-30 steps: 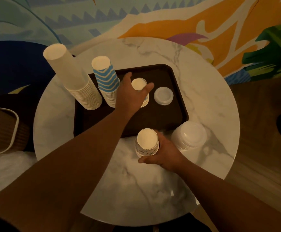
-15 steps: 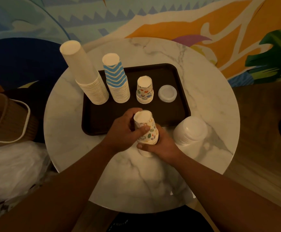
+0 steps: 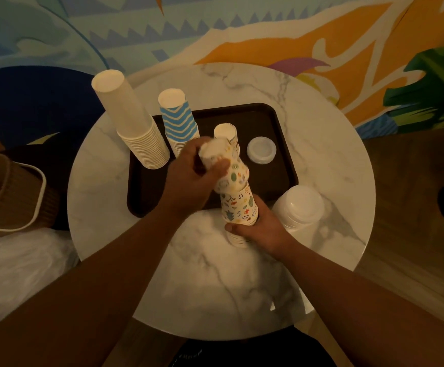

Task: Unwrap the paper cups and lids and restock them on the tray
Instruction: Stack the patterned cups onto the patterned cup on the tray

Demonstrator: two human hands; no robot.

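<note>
1. Left hand (image 3: 189, 178) grips the upper batch of printed cups (image 3: 225, 165), fingers and thumb curled round it near the closed end. The batch is blurred and leans up and left, away from the lower stack.
2. Right hand (image 3: 262, 229) wraps the base stack (image 3: 239, 210) low down, thumb across the front, fingers curled behind. The stack stands mouth-down on the table (image 3: 215, 282), just off the tray's (image 3: 147, 192) near edge.
3. Key relation: the batch's long axis tilts off the base stack's near-upright axis, so the 2 look to be parting at the joint, judging by the flared rim mid-way.
4. Target, in my judgement: the short printed pile (image 3: 226, 132) on the tray, directly beyond the left hand and nearer to it than to the right. The batch needs to be upright before it nests over that pile.
5. On the tray: white stack (image 3: 133, 128) far left, blue-striped stack (image 3: 178, 117) next, then the printed pile, then lids (image 3: 261, 150).
6. Wrapped lids (image 3: 299, 207) sit on the table right of the right hand, not yet on the tray.
7. Risk: a tilted batch could knock the pile.
</note>
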